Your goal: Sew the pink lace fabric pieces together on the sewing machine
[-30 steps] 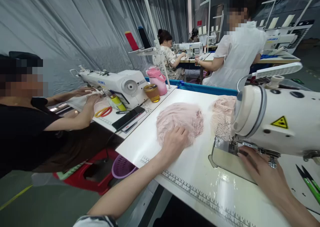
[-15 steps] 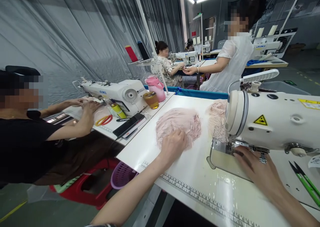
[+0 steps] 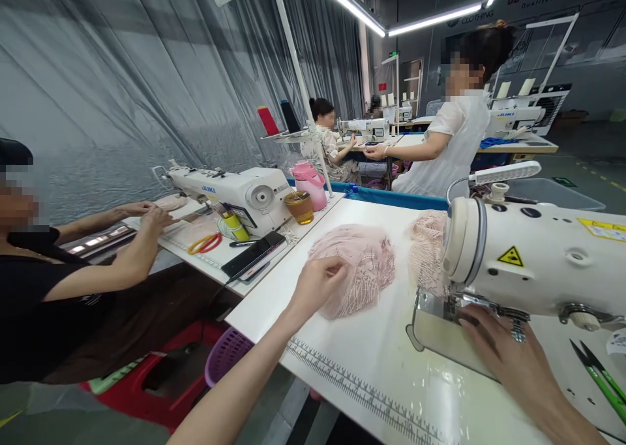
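Observation:
My left hand [image 3: 317, 285] is over the left part of a crumpled pink lace piece [image 3: 366, 282] on the white sewing table [image 3: 376, 360]. Its thumb and fingers are pinched together; what is between them, if anything, I cannot make out. My right hand [image 3: 508, 344] rests on the metal plate below the white sewing machine [image 3: 542, 252], its fingers stretched toward the presser foot and partly hidden by the machine head. Behind the needle area lies another pink lace piece [image 3: 426, 249], partly covered by the machine.
Green-handled thread snips [image 3: 604, 383] lie at the right. A printed ruler [image 3: 362, 386] runs along the table's front edge. On the neighbouring table are a phone [image 3: 254, 256], an amber cup [image 3: 299, 208] and a pink jug [image 3: 310, 184]. A co-worker sews at the left.
My left hand has shifted left and lifted off the lace's middle, its fingers now pinched. My right hand stays by the needle. The co-worker on the left has leaned away.

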A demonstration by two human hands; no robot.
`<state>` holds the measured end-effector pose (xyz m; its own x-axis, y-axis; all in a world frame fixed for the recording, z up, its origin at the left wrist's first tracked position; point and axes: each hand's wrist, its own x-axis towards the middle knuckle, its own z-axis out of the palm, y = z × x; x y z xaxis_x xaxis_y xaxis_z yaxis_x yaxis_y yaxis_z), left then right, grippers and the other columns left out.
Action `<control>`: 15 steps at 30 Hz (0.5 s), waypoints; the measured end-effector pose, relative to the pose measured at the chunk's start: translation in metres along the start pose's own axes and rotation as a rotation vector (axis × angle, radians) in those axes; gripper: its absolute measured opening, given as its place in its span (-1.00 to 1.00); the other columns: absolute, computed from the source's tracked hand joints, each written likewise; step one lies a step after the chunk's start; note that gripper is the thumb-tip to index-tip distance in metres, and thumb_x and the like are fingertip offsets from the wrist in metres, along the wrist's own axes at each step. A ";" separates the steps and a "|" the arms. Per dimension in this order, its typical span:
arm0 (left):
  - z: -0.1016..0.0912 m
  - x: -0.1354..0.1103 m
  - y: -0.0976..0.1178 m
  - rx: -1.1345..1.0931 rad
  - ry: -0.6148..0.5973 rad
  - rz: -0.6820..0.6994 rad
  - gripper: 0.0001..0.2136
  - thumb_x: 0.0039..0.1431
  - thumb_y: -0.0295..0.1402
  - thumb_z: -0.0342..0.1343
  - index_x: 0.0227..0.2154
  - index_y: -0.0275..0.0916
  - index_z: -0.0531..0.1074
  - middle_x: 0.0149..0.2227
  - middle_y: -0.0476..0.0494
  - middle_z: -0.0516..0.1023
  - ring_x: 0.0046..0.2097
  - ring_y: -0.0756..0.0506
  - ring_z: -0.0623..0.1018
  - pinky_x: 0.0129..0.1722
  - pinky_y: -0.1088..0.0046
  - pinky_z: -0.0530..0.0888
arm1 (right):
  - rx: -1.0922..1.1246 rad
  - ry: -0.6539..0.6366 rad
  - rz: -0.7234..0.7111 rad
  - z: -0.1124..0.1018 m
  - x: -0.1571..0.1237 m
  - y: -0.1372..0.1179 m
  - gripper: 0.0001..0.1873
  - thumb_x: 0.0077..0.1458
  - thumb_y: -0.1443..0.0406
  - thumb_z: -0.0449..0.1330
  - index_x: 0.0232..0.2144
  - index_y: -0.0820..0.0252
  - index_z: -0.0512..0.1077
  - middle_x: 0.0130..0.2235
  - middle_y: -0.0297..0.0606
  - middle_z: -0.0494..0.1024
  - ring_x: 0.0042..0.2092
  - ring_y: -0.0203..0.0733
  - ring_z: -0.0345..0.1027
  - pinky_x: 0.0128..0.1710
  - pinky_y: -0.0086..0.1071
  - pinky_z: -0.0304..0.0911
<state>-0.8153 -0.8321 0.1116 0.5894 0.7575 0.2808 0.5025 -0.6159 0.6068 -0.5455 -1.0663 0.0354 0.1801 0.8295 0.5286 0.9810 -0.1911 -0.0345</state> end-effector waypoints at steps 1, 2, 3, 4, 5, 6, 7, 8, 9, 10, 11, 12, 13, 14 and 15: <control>-0.002 0.001 -0.002 -0.012 -0.007 -0.011 -0.77 0.18 -0.30 -0.04 -0.37 -0.21 0.52 -0.39 0.00 0.59 -0.35 -0.03 0.53 -0.34 0.53 0.40 | 0.003 0.004 -0.004 0.000 0.000 0.000 -0.61 0.25 0.03 -0.05 -0.11 0.06 0.44 -0.33 -0.30 0.61 -0.33 -0.13 0.48 -0.11 -0.16 0.23; -0.004 0.001 -0.004 -0.017 -0.014 -0.020 -0.77 0.17 -0.30 -0.03 -0.38 -0.21 0.52 -0.41 0.00 0.58 -0.36 -0.03 0.52 -0.36 0.53 0.39 | 0.003 0.008 -0.008 0.000 0.000 0.000 -0.62 0.25 0.04 -0.05 -0.11 0.07 0.43 -0.32 -0.30 0.61 -0.33 -0.13 0.48 -0.12 -0.16 0.24; -0.005 0.002 -0.005 -0.017 -0.020 -0.027 -0.78 0.16 -0.30 -0.02 -0.40 -0.21 0.52 -0.44 0.01 0.56 -0.38 -0.03 0.50 -0.38 0.52 0.37 | -0.001 0.017 -0.014 0.000 0.000 0.000 -0.62 0.25 0.04 -0.04 -0.10 0.07 0.43 -0.31 -0.30 0.61 -0.33 -0.14 0.48 -0.14 -0.17 0.24; -0.005 0.002 -0.005 -0.013 -0.026 -0.033 -0.79 0.14 -0.30 -0.01 -0.42 -0.21 0.51 -0.47 0.01 0.54 -0.40 -0.04 0.48 -0.39 0.51 0.35 | -0.007 0.021 -0.018 0.000 0.000 0.000 -0.63 0.25 0.04 -0.04 -0.10 0.06 0.43 -0.30 -0.30 0.61 -0.32 -0.13 0.48 -0.15 -0.17 0.25; -0.005 0.003 -0.004 -0.009 -0.031 -0.037 -0.80 0.13 -0.30 -0.01 -0.44 -0.21 0.50 -0.49 0.01 0.52 -0.42 -0.04 0.46 -0.41 0.51 0.33 | -0.013 0.026 -0.021 0.000 0.000 0.000 -0.64 0.25 0.05 -0.04 -0.10 0.06 0.42 -0.29 -0.30 0.61 -0.31 -0.13 0.48 -0.15 -0.17 0.25; -0.005 0.003 -0.003 -0.005 -0.034 -0.039 -0.80 0.12 -0.31 -0.01 -0.47 -0.21 0.49 -0.51 0.01 0.50 -0.43 -0.03 0.44 -0.42 0.50 0.32 | -0.019 0.029 -0.025 0.000 0.000 0.000 -0.64 0.25 0.05 -0.04 -0.10 0.05 0.42 -0.28 -0.30 0.61 -0.29 -0.12 0.48 -0.15 -0.17 0.25; -0.005 0.004 -0.001 -0.002 -0.035 -0.041 -0.81 0.11 -0.32 -0.01 -0.48 -0.21 0.48 -0.53 0.01 0.48 -0.45 -0.03 0.42 -0.43 0.50 0.30 | -0.024 0.031 -0.031 0.001 0.001 -0.001 -0.64 0.25 0.06 -0.04 -0.09 0.05 0.42 -0.27 -0.30 0.61 -0.27 -0.10 0.49 -0.13 -0.15 0.25; -0.005 0.004 0.001 -0.001 -0.036 -0.043 -0.81 0.11 -0.33 -0.02 -0.50 -0.21 0.47 -0.54 0.01 0.47 -0.46 -0.03 0.40 -0.44 0.50 0.28 | -0.028 0.032 -0.034 0.001 0.001 -0.001 -0.65 0.25 0.06 -0.03 -0.09 0.05 0.42 -0.27 -0.31 0.61 -0.25 -0.09 0.49 -0.11 -0.14 0.25; -0.004 0.004 0.003 -0.002 -0.037 -0.043 -0.81 0.10 -0.33 -0.02 -0.51 -0.22 0.46 -0.55 0.02 0.45 -0.47 -0.03 0.39 -0.44 0.50 0.27 | -0.031 0.033 -0.036 0.001 0.001 0.000 -0.65 0.25 0.06 -0.03 -0.09 0.04 0.42 -0.27 -0.32 0.61 -0.23 -0.08 0.49 -0.09 -0.13 0.25; -0.004 0.005 0.005 -0.004 -0.038 -0.043 -0.81 0.10 -0.33 -0.02 -0.53 -0.22 0.44 -0.56 0.02 0.43 -0.47 -0.02 0.38 -0.45 0.50 0.26 | -0.033 0.032 -0.036 0.002 0.000 0.000 -0.66 0.25 0.06 -0.03 -0.09 0.04 0.41 -0.26 -0.32 0.61 -0.22 -0.08 0.49 -0.07 -0.12 0.25; -0.003 0.005 0.006 -0.007 -0.038 -0.044 -0.80 0.10 -0.33 -0.03 -0.55 -0.22 0.42 -0.57 0.02 0.42 -0.47 -0.02 0.37 -0.45 0.50 0.25 | -0.034 0.029 -0.033 0.003 -0.001 0.001 -0.66 0.24 0.06 -0.02 -0.08 0.03 0.41 -0.25 -0.32 0.61 -0.20 -0.08 0.49 -0.06 -0.11 0.25; -0.003 0.005 0.008 -0.011 -0.038 -0.046 -0.80 0.10 -0.33 -0.03 -0.56 -0.22 0.41 -0.57 0.02 0.41 -0.47 -0.02 0.36 -0.45 0.50 0.24 | -0.033 0.024 -0.029 0.004 -0.002 0.002 -0.65 0.24 0.05 -0.01 -0.07 0.03 0.41 -0.23 -0.32 0.61 -0.19 -0.08 0.49 -0.04 -0.11 0.25; -0.002 0.005 0.009 -0.015 -0.039 -0.049 -0.81 0.09 -0.33 -0.03 -0.56 -0.22 0.40 -0.57 0.02 0.41 -0.47 -0.02 0.36 -0.45 0.50 0.24 | -0.031 0.023 -0.026 0.005 -0.003 0.004 -0.65 0.23 0.05 -0.01 -0.06 0.03 0.40 -0.22 -0.31 0.60 -0.18 -0.08 0.48 -0.03 -0.10 0.25; -0.002 0.005 0.009 -0.019 -0.039 -0.054 -0.81 0.09 -0.33 -0.03 -0.55 -0.22 0.40 -0.57 0.02 0.41 -0.47 -0.03 0.37 -0.45 0.50 0.24 | -0.028 0.019 -0.027 0.006 -0.004 0.005 -0.65 0.23 0.05 0.00 -0.06 0.02 0.40 -0.20 -0.29 0.60 -0.18 -0.08 0.48 -0.02 -0.10 0.25; -0.001 0.005 0.010 -0.024 -0.040 -0.059 -0.81 0.09 -0.33 -0.04 -0.54 -0.22 0.41 -0.56 0.02 0.42 -0.46 -0.03 0.37 -0.45 0.50 0.24 | -0.025 0.017 -0.031 0.007 -0.005 0.007 -0.64 0.23 0.05 0.00 -0.06 0.03 0.41 -0.18 -0.28 0.60 -0.17 -0.08 0.48 -0.02 -0.10 0.26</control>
<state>-0.8082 -0.8345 0.1197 0.5844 0.7826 0.2144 0.5223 -0.5649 0.6388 -0.5390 -1.0682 0.0267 0.1481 0.8261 0.5437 0.9839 -0.1786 0.0033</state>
